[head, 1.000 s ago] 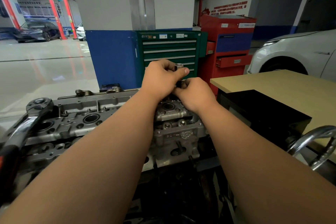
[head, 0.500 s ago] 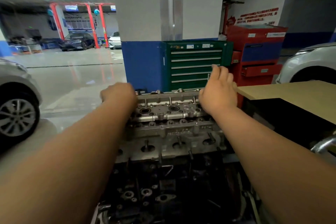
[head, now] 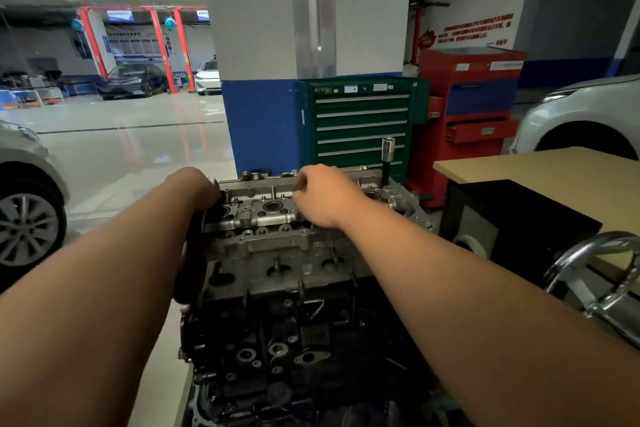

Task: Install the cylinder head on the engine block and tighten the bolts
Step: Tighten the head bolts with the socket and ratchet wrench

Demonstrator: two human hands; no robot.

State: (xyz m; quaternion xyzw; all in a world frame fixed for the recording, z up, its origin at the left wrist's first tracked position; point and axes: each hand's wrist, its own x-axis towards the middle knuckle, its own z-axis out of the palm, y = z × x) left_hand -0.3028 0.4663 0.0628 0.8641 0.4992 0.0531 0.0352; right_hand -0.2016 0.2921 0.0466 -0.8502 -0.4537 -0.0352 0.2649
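Head (head: 277,243) seated on block (head: 294,340). Your left hand (head: 195,185) curls over its left end, your right hand (head: 323,196) over its top; contents indiscernible. Nudge the upright socket bar (head: 387,163) and it may topple.

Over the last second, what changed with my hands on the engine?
Both hands let go of the socket extension, now standing alone at the cylinder head's right end. The left hand went to its left end, the right hand to its middle. The head stayed put.
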